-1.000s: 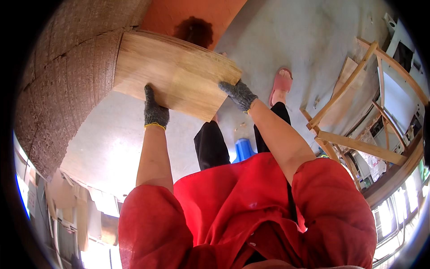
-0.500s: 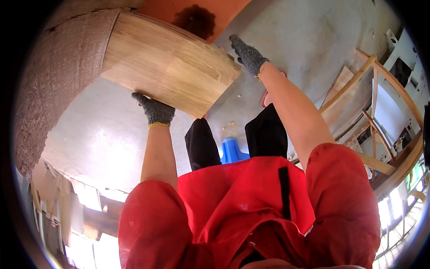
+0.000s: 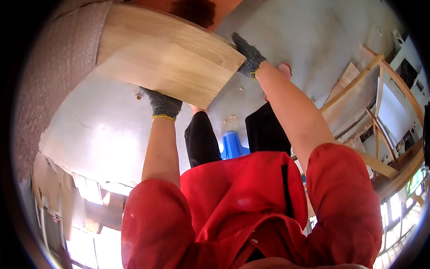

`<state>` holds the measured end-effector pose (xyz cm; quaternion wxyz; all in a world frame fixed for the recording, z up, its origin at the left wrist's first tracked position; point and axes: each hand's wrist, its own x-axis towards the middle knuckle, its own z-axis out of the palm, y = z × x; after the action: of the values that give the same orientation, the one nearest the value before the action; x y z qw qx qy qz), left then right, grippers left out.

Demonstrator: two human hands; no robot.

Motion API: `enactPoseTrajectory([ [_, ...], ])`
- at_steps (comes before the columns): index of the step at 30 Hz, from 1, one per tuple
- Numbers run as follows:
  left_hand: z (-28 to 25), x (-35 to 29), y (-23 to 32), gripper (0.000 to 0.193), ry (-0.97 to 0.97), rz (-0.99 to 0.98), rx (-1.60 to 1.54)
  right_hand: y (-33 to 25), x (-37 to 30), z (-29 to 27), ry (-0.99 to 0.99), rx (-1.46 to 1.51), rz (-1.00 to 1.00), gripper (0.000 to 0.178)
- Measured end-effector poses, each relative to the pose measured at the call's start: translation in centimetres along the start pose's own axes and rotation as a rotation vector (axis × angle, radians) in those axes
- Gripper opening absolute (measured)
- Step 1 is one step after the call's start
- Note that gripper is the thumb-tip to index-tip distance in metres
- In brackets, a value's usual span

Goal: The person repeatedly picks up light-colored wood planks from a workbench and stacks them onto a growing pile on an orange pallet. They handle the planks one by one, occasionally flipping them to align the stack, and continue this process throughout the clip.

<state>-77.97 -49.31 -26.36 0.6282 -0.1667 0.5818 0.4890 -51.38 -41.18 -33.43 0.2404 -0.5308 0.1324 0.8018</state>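
Note:
A broad, light-brown wooden board (image 3: 168, 56) with visible grain lies at the upper left; thin layered lines run along its far edge. My left hand (image 3: 165, 104), in a dark grey knit glove with a yellow cuff, grips the board's near edge, its fingertips hidden beneath. At the board's right end, my right hand (image 3: 249, 56), gloved alike, is closed against the corner, with part of its fingers out of sight.
A rough brown surface (image 3: 60, 76) curves along the left. An orange surface with a dark shadow (image 3: 224, 20) lies beyond the board. Blue plastic (image 3: 233, 145) shows between my black-trousered legs. Wooden frames (image 3: 378, 89) and white panels stand at the right, on the grey floor (image 3: 327, 45).
My right hand has closed in from beside the board onto its right end. My left hand has slid a little right, its fingers going under the near edge.

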Motion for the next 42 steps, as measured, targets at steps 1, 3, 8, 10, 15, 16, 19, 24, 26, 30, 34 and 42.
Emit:
enactPoseTrajectory([
  [1, 0.2, -0.3, 0.3, 0.061, 0.029, 0.020, 0.011, -0.3, -0.4, 0.0, 0.039, 0.118, 0.070, 0.050],
  [3, 0.9, -1.0, 1.2, 0.073, 0.146, 0.131, 0.143, -0.3, -1.8, 0.0, 0.327, -0.164, -0.194, 0.055],
  [8, 0.4, -5.0, 6.2, 0.084, 0.080, -0.008, 0.187, -0.7, -8.4, -4.2, 0.392, -0.423, -0.097, 0.043],
  [10, -0.5, -7.2, 7.4, 0.087, 0.081, -0.020, 0.207, -0.7, -11.1, -7.2, 0.326, -0.461, 0.043, 0.036],
  [15, -3.9, -14.8, 6.3, 0.095, 0.143, -0.046, 0.361, 0.3, -20.9, -13.5, 0.150, -1.424, -0.074, 0.046],
  [16, -4.5, -16.2, 6.0, 0.094, 0.166, -0.076, 0.389, 0.2, -23.1, -14.0, 0.114, -1.540, -0.095, 0.049],
  [19, -6.1, -20.5, 5.4, 0.083, 0.221, -0.145, 0.557, 1.2, -28.9, -13.5, 0.374, -0.610, 0.123, 0.045],
  [24, -7.2, -25.9, 6.0, 0.060, 0.232, -0.118, 0.747, 2.7, -36.8, -13.0, 0.333, -0.609, -0.103, 0.043],
  [26, -7.2, -27.4, 6.6, 0.056, 0.230, -0.086, 0.736, 3.0, -38.9, -12.8, 0.311, -0.799, -0.174, 0.046],
  [30, -6.4, -30.3, 8.2, 0.061, 0.161, -0.116, 0.801, 3.4, -43.5, -11.5, 0.444, -0.660, -0.174, 0.040],
  [34, -5.4, -32.7, 9.3, 0.054, 0.110, -0.059, 0.794, 3.5, -47.8, -9.9, 0.395, -0.806, -0.173, 0.048],
  [42, -5.8, -32.7, 11.7, 0.033, -0.071, 0.009, 1.148, 5.0, -52.6, -9.5, 0.454, -0.639, -0.361, 0.054],
])
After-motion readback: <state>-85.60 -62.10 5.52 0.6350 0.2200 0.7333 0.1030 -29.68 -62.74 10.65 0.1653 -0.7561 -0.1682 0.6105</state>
